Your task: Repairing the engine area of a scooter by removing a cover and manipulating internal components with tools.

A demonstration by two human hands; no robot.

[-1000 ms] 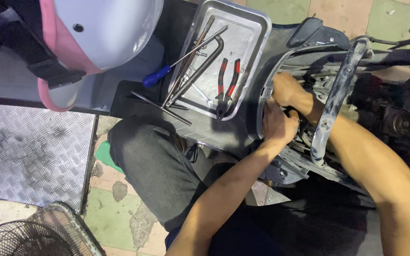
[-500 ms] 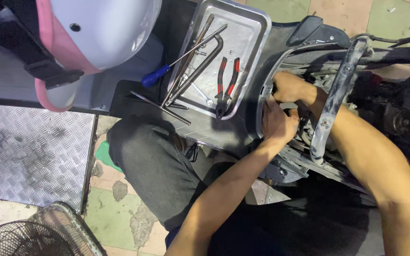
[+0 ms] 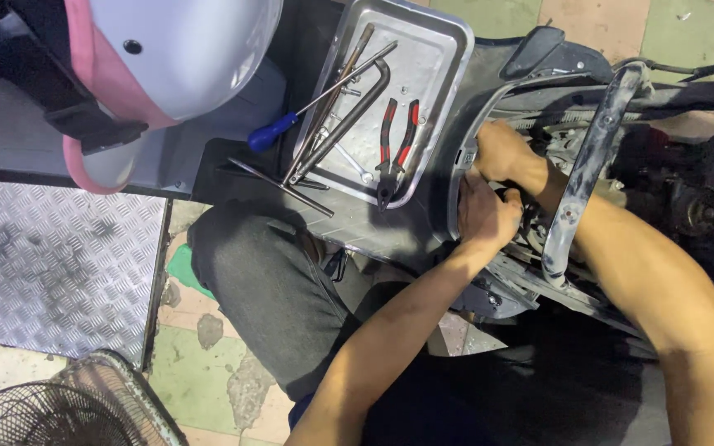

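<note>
Both hands work inside the opened rear frame of a dark scooter point(image 3: 539, 107), just behind the curved grey metal rim point(image 3: 456, 177) of its body shell. The left hand point(image 3: 485, 215) lies over the rim with its fingers curled down into the gap, pressed close together; what they grip is hidden. The right hand point(image 3: 506, 153) sits just above it, touching or nearly touching, its fingers also bent inward and out of sight, so I cannot tell whether they pinch a part or only press on it. A silver cast-metal grab bar point(image 3: 592, 165) crosses over the right forearm.

Judging from this pose, the work goes best if one hand steadies the shell while the other feels for the hidden part, with the wrists kept clear of the rim's edge and the bar.

Just left of the hands, a rectangular shiny steel tray point(image 3: 448, 49) rests on the scooter's dark seat area. In it lie red-and-black handled pliers point(image 3: 394, 149), a bent grey steel L-wrench point(image 3: 345, 124) and a blue-handled screwdriver point(image 3: 278, 130) whose handle sticks out over the tray's edge. Farther left hangs a white helmet with pink trim point(image 3: 175, 49); below are a grey checker-plate ramp point(image 3: 51, 264) and a wire fan guard point(image 3: 51, 413).
</note>
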